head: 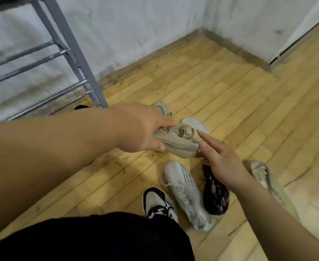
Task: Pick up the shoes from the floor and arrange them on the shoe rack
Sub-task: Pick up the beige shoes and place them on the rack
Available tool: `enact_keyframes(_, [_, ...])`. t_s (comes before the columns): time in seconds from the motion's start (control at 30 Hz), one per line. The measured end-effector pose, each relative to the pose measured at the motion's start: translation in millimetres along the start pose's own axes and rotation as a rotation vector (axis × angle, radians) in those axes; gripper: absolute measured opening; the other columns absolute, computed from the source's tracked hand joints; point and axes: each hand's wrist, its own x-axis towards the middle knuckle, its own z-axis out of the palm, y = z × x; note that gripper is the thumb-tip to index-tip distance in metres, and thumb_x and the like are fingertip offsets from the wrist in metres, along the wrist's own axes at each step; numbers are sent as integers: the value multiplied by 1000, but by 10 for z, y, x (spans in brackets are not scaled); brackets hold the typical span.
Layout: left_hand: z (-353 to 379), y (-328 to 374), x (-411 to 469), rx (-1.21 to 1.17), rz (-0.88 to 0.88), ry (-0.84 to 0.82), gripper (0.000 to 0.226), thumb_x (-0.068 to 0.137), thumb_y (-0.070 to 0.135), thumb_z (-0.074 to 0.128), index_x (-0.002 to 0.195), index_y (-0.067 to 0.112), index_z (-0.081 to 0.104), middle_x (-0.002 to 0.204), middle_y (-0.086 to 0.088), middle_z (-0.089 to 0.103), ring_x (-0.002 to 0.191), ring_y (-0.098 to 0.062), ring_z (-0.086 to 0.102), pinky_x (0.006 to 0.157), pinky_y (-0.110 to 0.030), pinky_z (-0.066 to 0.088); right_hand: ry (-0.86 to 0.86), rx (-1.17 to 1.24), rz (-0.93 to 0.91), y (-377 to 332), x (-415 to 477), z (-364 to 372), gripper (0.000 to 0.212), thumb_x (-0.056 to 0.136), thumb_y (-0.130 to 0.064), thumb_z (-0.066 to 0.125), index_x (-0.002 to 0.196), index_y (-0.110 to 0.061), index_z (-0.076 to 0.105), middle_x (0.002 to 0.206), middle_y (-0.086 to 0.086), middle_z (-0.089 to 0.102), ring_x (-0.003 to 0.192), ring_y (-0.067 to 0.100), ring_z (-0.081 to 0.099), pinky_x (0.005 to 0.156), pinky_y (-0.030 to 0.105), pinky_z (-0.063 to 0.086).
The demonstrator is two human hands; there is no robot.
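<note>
Gripping tan shoe [179,143]: left fingers [159,146].

A tan knit sneaker [177,143] is held above the wooden floor, tilted on its side. Below it lie a white sneaker [186,194], a black shoe [216,196], a black-and-cream sneaker [158,203] and a pale greenish sneaker [264,174]. The grey metal shoe rack [68,51] stands upper left.

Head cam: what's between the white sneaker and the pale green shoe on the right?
A black shoe lies between the white sneaker and the pale green shoe. The right hand and its forearm cross above that gap in the head view.
</note>
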Motion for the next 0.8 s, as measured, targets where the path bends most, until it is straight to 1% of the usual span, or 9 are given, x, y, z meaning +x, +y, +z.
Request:
enact_keyframes(0.1, [41,525,119,83,-10,-20,73,97,68,48,159,53,12,162,3,34,145,-29,36,111,-50,39,53,44,71,285,-178,-248,48,92,-70,50,139,-58,51,133,-30,60,121,3,61,104,46,50])
enact_keyframes(0.17, [185,777,123,133,17,-42,72,98,67,45,159,53,9,159,1,36,143,-31,36,110,-52,39,43,25,79,507,-315,-335,53,86,-80,47,137,-64,47,140,-30,56,131,4,55,109,46,46])
enact_keyframes(0.3, [381,870,59,125,3,-60,68,98,69,41,158,51,14,158,2,37,140,-29,38,109,-51,40,19,-90,104,840,-570,-379,44,101,-55,48,145,-53,47,134,-33,57,127,-4,52,106,31,42])
enact_keyframes(0.37, [422,927,63,92,0,-42,67,98,70,39,158,50,17,155,1,39,139,-28,40,109,-50,41,117,-193,196,1067,-609,-470,46,99,-55,50,145,-48,47,131,-22,58,125,5,54,100,32,44])
enact_keyframes(0.43, [430,1002,100,87,24,2,68,97,72,38,158,48,20,146,3,45,135,-26,44,106,-48,44,251,-391,293,1326,-583,-625,58,95,-57,56,148,-37,46,142,-3,54,133,23,49,106,42,43])
enact_keyframes(0.53, [410,1071,174,101,61,36,69,96,74,37,158,48,21,143,5,46,130,-23,46,103,-45,46,362,-621,511,1659,-483,-943,78,88,-53,62,155,-31,29,161,13,26,146,40,25,117,53,28])
enact_keyframes(0.63, [418,1070,235,116,85,6,70,95,75,36,158,48,20,139,6,47,126,-22,47,101,-43,46,289,-745,695,1994,-383,-1252,98,86,-52,65,159,-35,2,167,15,3,151,44,9,121,56,19])
enact_keyframes(0.73, [464,978,277,131,93,-25,71,95,75,37,158,48,19,138,6,48,124,-20,48,102,-43,46,127,-868,714,2280,-337,-1408,105,84,-56,66,158,-43,-8,166,13,-6,149,45,11,120,56,23])
enact_keyframes(0.8, [491,899,283,115,69,-78,72,95,75,37,159,48,18,145,6,44,130,-21,46,106,-43,45,97,-942,701,2356,-331,-1469,107,83,-56,67,156,-46,-10,166,13,-5,146,45,16,118,56,27])
